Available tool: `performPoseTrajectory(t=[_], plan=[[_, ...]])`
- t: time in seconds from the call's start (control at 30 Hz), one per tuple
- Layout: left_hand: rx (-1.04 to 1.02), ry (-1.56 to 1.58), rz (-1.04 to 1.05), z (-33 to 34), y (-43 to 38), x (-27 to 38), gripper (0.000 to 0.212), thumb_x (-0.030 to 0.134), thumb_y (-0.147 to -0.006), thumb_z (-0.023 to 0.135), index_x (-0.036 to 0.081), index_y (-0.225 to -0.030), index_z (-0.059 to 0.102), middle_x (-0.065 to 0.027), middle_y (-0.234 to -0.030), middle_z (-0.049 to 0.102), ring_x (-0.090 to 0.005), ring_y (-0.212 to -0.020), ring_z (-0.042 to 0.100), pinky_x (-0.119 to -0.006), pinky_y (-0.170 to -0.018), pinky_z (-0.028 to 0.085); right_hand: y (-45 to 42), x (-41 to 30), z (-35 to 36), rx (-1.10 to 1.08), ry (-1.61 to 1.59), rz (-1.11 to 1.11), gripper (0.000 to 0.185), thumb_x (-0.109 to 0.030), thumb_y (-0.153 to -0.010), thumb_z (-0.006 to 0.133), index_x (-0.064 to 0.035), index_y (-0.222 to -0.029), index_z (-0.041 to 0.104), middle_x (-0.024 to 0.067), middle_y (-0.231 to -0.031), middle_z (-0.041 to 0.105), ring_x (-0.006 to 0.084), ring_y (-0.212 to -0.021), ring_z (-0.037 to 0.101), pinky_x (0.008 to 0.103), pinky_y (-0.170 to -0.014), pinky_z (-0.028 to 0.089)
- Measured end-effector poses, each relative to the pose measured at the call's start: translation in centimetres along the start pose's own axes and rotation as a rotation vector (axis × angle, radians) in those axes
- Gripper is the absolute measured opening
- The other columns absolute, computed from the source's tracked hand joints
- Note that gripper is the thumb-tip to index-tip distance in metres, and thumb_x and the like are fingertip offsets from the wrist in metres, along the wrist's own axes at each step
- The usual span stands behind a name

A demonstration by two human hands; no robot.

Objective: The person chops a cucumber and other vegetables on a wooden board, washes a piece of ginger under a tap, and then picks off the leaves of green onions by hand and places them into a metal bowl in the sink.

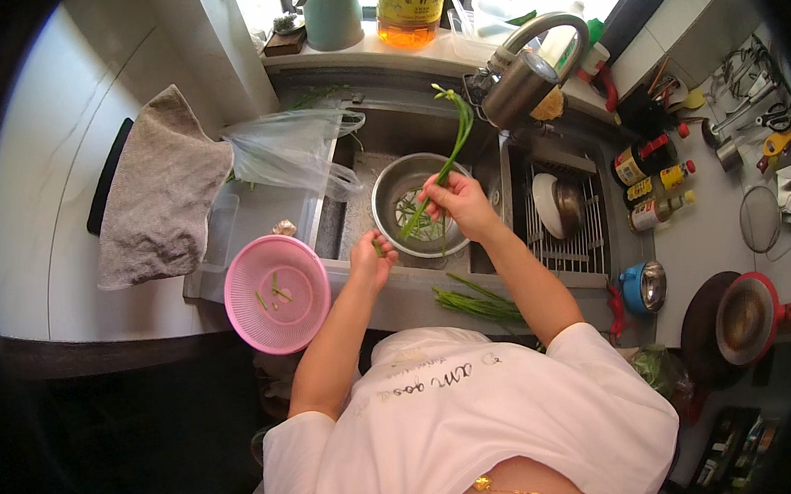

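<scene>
My right hand (463,203) grips a small bunch of green flowering chive stems (464,126) above a stainless steel bowl (390,183). Pale buds tip the stems. Inside the bowl lie short cut green pieces (408,213). My left hand (372,258) is by the bowl's lower left rim, its fingers closed on a short green stem piece (377,248). Left of that hand, a pink plastic colander (241,309) contains a few short green pieces (281,294). More long stems (476,304) rest on the sink's front edge, partly behind my right arm.
The bowl sits in a steel sink (351,232) under a faucet (521,83). A clear plastic bag (283,149) overhangs the left drainboard, near a grey towel (164,192). Rightward are a dish rack (563,255), sauce bottles (650,186), a blue-handled cup (632,288) and a red pan (748,322).
</scene>
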State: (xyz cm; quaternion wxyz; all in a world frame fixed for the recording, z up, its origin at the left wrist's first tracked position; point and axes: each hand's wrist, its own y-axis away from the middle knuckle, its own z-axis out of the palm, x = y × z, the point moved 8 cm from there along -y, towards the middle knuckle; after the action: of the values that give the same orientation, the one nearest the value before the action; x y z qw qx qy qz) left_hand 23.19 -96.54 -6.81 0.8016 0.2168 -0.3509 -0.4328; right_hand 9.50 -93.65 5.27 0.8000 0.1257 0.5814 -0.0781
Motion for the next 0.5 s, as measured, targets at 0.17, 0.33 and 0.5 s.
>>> performPoseTrajectory(t=[0.17, 0.33, 0.5], plan=[[-0.418, -0.593, -0.214, 6.6, 5.1, 0.0, 0.020, 0.020, -0.084, 0.035, 0.007, -0.093, 0.045, 0.0013, -0.063, 0.038, -0.0078, -0.048, 0.033, -0.021, -0.043, 0.031, 0.1, 2.5, 0.4, -0.146, 0.134, 0.212, 0.012, -0.012, -0.078, 0.053, -0.0026, -0.086, 0.051, 0.0052, -0.078, 0.057, 0.0074, -0.058, 0.052, 0.0186, -0.049, 0.043], [-0.493, -0.805, -0.173, 5.1, 4.3, -0.9, 0.011, 0.020, -0.082, 0.038, 0.010, -0.081, 0.043, 0.0036, -0.057, 0.034, -0.0056, -0.044, 0.030, -0.018, -0.039, 0.025, -0.2, 1.3, 0.3, -0.081, 0.051, 0.143, 0.011, -0.009, -0.078, 0.052, -0.0009, -0.085, 0.052, 0.0055, -0.075, 0.056, 0.0082, -0.057, 0.052, 0.0195, -0.050, 0.043], [-0.059, -0.087, -0.058, 0.3, 0.2, -0.8, 0.009, 0.017, -0.081, 0.037, 0.011, -0.078, 0.043, 0.0019, -0.058, 0.041, -0.0070, -0.045, 0.036, -0.019, -0.040, 0.030, 0.8, 0.2, 1.8, 0.023, 0.047, -0.056, 0.010, -0.007, -0.078, 0.050, 0.0010, -0.083, 0.052, 0.0062, -0.073, 0.056, 0.0091, -0.057, 0.052, 0.0206, -0.051, 0.046]])
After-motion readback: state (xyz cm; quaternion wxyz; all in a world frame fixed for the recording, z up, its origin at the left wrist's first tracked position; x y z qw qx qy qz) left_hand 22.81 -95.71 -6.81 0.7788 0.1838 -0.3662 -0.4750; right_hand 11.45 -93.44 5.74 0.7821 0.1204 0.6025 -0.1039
